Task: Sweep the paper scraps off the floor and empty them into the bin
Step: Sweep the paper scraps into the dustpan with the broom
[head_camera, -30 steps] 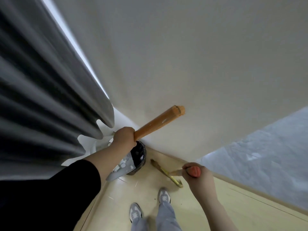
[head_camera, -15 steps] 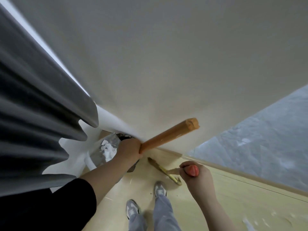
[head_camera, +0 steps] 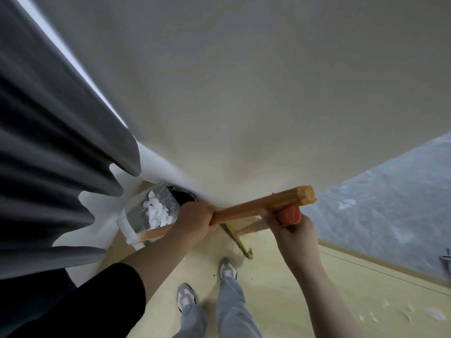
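Note:
My left hand [head_camera: 194, 220] grips the orange wooden handle [head_camera: 263, 207] of a metal dustpan [head_camera: 136, 215]. The pan hangs tilted above a black bin [head_camera: 183, 195] in the corner, with white paper scraps [head_camera: 156, 212] lying in it. My right hand [head_camera: 296, 234] grips the red-capped end [head_camera: 289, 215] of a broom, whose yellow-green head [head_camera: 240, 242] rests on the floor in front of my shoes. More paper scraps [head_camera: 412, 314] lie on the floor at the lower right.
A grey curtain [head_camera: 48, 167] with a white lining hangs at the left, close beside the dustpan. A plain wall [head_camera: 244, 93] stands straight ahead, meeting a grey textured wall [head_camera: 390, 203] at the right. My two shoes [head_camera: 207, 284] stand on the pale wood floor.
The dustpan has swung up and left over the bin, its inside with the scraps now facing me. My right hand has risen with the broom end to just under the dustpan handle.

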### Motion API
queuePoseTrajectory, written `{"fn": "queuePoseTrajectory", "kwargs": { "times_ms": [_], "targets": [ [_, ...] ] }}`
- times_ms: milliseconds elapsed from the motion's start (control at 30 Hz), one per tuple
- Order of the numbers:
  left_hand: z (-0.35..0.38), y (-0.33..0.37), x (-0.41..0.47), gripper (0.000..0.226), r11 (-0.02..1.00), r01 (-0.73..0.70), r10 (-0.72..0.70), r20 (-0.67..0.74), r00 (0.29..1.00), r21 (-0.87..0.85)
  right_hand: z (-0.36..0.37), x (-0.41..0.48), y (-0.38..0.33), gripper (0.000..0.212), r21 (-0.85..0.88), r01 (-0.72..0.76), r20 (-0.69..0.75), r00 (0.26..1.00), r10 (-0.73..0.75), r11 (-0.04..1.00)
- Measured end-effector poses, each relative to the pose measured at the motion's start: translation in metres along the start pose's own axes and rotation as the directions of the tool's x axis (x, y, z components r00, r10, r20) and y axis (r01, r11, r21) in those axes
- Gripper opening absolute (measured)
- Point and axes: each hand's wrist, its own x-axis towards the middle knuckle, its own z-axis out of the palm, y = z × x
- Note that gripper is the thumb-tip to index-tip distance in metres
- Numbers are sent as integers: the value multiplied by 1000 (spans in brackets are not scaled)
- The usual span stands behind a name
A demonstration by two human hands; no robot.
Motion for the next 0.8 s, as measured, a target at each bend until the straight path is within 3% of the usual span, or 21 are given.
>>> {"fn": "queuePoseTrajectory", "kwargs": {
  "times_ms": [67,167,300,400,533,600,667,800],
  "targets": [
    [2,-3,-2,21,999,-20,19,-22,1000,-48,3,0,1,32,37,17,-11,1000,-17,999],
    [20,-16,-13,27,970,-22,6,-66,998,-242,8,1,8,53,93,17,-82,997,-10,996],
    [63,-39,-42,40,756,146,-309,-150,939,-638,11,1,16,68,132,19,-130,991,-2,991],
    [81,-59,-58,23,644,320,-517,-87,851,-695,12,3,20,77,133,32,-143,990,-13,991],
    [101,-73,-55,36,643,379,-519,-14,855,-665,11,4,24,96,133,42,-162,987,-20,990],
    [113,-73,-45,58,681,400,-481,37,876,-614,11,4,27,78,132,50,-166,986,-27,990],
    [125,-72,-32,70,764,389,-426,49,903,-515,10,5,31,43,136,44,-172,985,-20,990],
    [133,-63,-16,37,867,365,-392,-10,920,-338,4,4,40,24,155,36,-170,985,-9,987]
  ]
}}
